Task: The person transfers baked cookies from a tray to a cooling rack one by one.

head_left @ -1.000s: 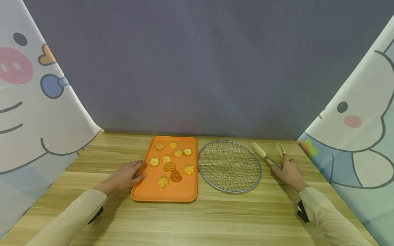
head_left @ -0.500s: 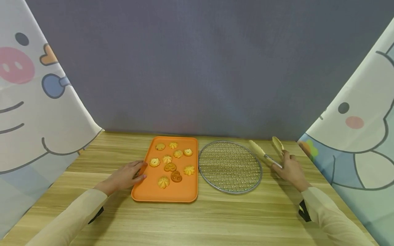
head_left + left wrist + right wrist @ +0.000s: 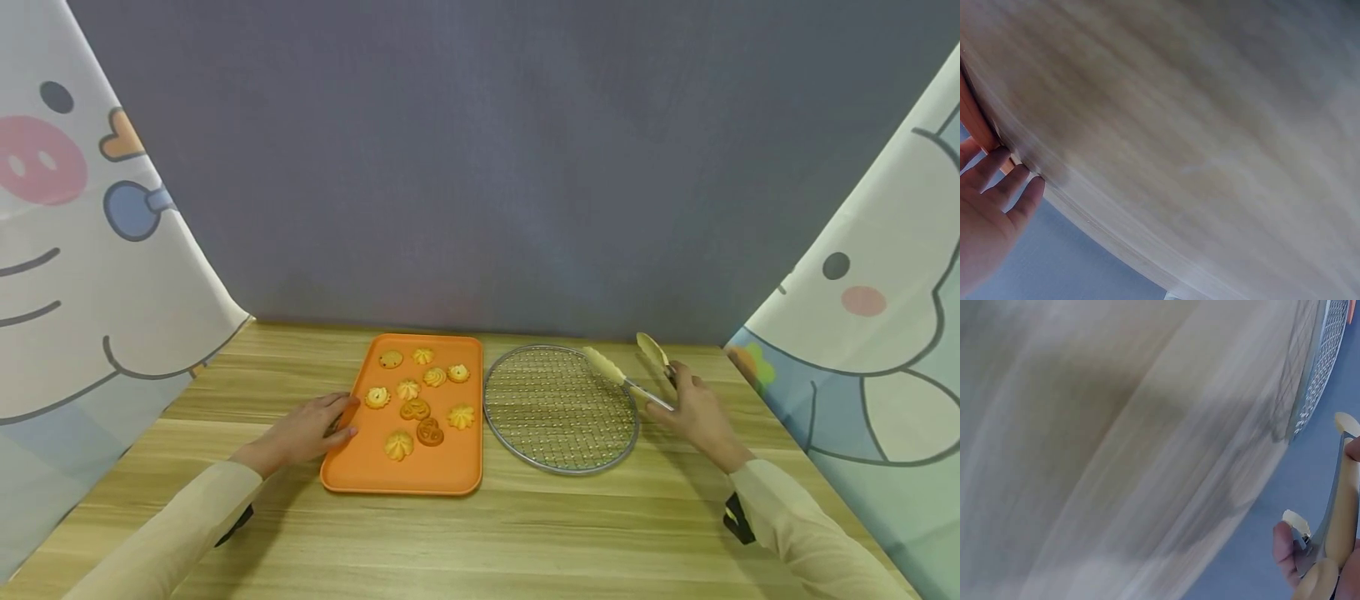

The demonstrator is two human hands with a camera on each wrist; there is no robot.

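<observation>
In the head view, my left hand (image 3: pixel 300 429) rests at the left edge of an orange tray (image 3: pixel 401 477), thumb and forefinger touching its rim. In the left wrist view, the fingers (image 3: pixel 1007 194) look relaxed, fairly straight. Several cookies lie spread on the tray: piped star shapes, round ones, and brown pretzel-shaped ones (image 3: pixel 430 431). My right hand (image 3: pixel 703 421) grips a pair of tongs (image 3: pixel 650 395) with cream tips, spread apart. One tip overlaps the round wire rack (image 3: pixel 558 417) in the head view. Part of the tongs' handle hides behind the hand; its beige grip (image 3: pixel 1342 512) shows in the right wrist view.
The wire rack stands just right of the tray, on a wood-grain table (image 3: pixel 480 542). A grey partition (image 3: pixel 480 183) rises behind. Cartoon-printed cloths (image 3: pixel 112 317) flank both sides.
My right hand has lifted the tongs slightly and shifted them left, bringing one tip over the rack's right edge. My left hand and the tray have stayed put.
</observation>
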